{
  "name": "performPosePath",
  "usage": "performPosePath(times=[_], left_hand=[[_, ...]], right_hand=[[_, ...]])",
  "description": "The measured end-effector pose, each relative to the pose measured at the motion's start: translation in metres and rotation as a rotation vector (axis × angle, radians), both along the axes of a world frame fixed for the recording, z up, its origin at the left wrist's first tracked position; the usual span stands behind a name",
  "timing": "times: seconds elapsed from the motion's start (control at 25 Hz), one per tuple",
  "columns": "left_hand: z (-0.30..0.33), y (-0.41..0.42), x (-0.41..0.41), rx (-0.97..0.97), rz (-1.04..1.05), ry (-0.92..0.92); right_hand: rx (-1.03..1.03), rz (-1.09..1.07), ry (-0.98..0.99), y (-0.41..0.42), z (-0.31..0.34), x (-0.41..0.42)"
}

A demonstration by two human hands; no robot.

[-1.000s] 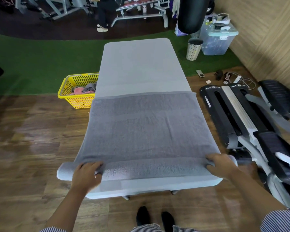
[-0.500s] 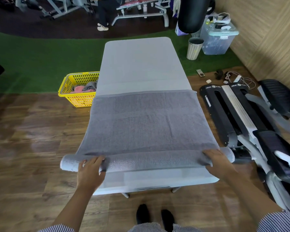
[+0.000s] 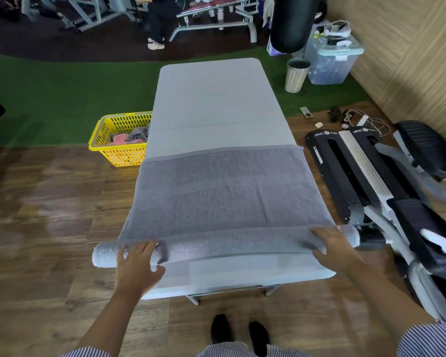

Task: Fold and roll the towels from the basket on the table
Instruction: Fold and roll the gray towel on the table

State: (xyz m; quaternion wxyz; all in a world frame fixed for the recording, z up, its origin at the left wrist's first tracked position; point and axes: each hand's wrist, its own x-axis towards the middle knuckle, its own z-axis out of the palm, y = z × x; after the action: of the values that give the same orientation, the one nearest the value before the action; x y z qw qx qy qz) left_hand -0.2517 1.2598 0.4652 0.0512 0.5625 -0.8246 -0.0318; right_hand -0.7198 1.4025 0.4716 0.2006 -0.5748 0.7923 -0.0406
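Towel [image 3: 224,191] half-rolled; L hand [image 3: 137,264] & R hand [image 3: 332,246] (fingers flat) on roll.

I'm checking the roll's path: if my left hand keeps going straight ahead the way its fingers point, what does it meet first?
The rolled part of the grey towel under the left hand itself, then its flat stretch on the table.

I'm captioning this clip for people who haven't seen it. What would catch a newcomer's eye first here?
First, the grey towel spread across the near half of the pale table, its near edge rolled into a tube. The left hand and right hand press on that roll near its two ends. Next, the bright yellow basket on the floor left of the table, with cloths inside.
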Motion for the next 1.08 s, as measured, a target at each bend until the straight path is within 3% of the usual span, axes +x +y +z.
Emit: performPosePath(times=[0.12,0.32,0.44,0.56,0.72,0.92,1.08], left_hand=[[0.008,0.001,-0.006,0.027,-0.004,-0.039],[0.018,-0.003,0.006,-0.074,-0.122,-0.085],[0.011,-0.003,0.000,-0.074,-0.111,-0.036],[-0.004,0.005,-0.011,-0.062,-0.229,-0.048],[-0.007,0.013,-0.021,0.053,-0.156,0.036],[0.004,0.001,-0.013,0.056,-0.227,0.031],[0.007,-0.009,-0.005,-0.016,-0.147,0.039]], right_hand=[[0.030,0.050,0.081,0.001,0.003,0.002],[0.175,0.053,0.015,-0.003,0.014,-0.013],[0.077,0.062,0.038,-0.008,0.013,-0.005],[-0.064,0.088,0.002,-0.009,0.009,0.007],[-0.003,0.172,0.061,0.003,-0.002,0.009],[0.084,0.134,0.036,-0.006,0.010,0.007],[-0.071,0.082,0.019,-0.009,0.014,0.003]])
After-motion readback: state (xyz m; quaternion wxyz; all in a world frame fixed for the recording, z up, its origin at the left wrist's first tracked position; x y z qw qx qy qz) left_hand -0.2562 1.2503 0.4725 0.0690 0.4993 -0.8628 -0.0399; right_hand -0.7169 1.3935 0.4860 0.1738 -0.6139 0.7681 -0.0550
